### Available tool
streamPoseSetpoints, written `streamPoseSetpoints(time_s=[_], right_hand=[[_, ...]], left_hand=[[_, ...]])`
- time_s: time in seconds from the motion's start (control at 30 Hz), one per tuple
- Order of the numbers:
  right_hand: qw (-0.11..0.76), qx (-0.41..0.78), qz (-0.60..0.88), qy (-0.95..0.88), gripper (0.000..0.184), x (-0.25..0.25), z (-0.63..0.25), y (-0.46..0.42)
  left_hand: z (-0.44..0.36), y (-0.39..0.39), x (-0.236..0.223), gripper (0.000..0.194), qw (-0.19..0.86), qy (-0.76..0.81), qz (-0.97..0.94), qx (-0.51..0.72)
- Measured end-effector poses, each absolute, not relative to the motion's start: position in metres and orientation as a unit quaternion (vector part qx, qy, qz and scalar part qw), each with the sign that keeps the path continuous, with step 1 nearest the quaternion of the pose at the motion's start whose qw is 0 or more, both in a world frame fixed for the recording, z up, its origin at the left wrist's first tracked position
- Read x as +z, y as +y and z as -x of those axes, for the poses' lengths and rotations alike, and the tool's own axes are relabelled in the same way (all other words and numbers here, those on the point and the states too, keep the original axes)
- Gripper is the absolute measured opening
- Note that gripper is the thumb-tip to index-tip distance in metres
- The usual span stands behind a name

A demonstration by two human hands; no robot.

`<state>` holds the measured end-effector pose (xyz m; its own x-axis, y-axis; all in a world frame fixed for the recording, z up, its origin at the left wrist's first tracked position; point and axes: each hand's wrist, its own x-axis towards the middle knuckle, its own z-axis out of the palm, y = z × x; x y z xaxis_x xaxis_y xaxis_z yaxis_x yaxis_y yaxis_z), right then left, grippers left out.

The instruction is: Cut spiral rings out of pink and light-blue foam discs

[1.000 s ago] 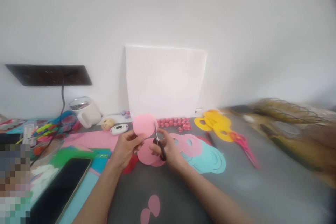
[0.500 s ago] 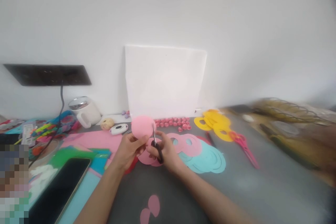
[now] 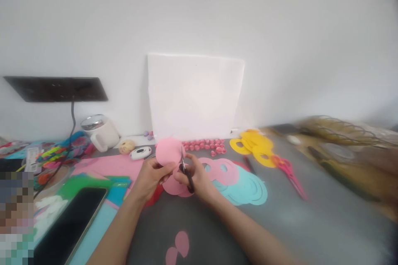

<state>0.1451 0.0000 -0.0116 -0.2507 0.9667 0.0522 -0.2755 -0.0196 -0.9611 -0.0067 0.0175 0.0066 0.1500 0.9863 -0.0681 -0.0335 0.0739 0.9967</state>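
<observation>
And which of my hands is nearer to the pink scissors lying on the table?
Right. The right hand, holding black-handled scissors, is left of the pink scissors, with blue paper rings between. The left hand, holding a pink paper circle, is farther left.

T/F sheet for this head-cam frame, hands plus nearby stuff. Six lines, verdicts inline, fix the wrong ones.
1. The left hand holds a pink paper disc. True.
2. The tool in hand is a hammer. False: the right hand holds black-handled scissors.
3. Pink scissors lie by the yellow rings. True.
4. A blue mug stands on the picture's right. False: a white mug stands on its left.
5. Green cutouts lie at the bottom edge. False: two pink cutouts show there.
6. A phone lies left of the left hand. True.
</observation>
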Motion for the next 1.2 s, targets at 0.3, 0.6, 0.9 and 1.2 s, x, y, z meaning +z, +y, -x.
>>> streamPoseSetpoints(time_s=[0.3, 0.6, 0.9, 1.2], right_hand=[[0.498, 0.596, 0.402, -0.484, 0.062, -0.007, -0.143, -0.002], [0.486, 0.593, 0.423, -0.482, 0.066, -0.008, -0.144, -0.002], [0.484, 0.604, 0.419, -0.475, 0.069, -0.011, -0.145, -0.001], [0.472, 0.619, 0.388, -0.493, 0.064, -0.013, -0.143, -0.004]], left_hand=[[0.009, 0.018, 0.008, 0.030, 0.552, 0.466, -0.513, 0.463], [0.009, 0.019, 0.009, 0.026, 0.549, 0.463, -0.514, 0.470], [0.005, 0.017, 0.012, 0.026, 0.578, 0.442, -0.491, 0.479], [0.000, 0.013, 0.010, 0.033, 0.597, 0.441, -0.461, 0.486]])
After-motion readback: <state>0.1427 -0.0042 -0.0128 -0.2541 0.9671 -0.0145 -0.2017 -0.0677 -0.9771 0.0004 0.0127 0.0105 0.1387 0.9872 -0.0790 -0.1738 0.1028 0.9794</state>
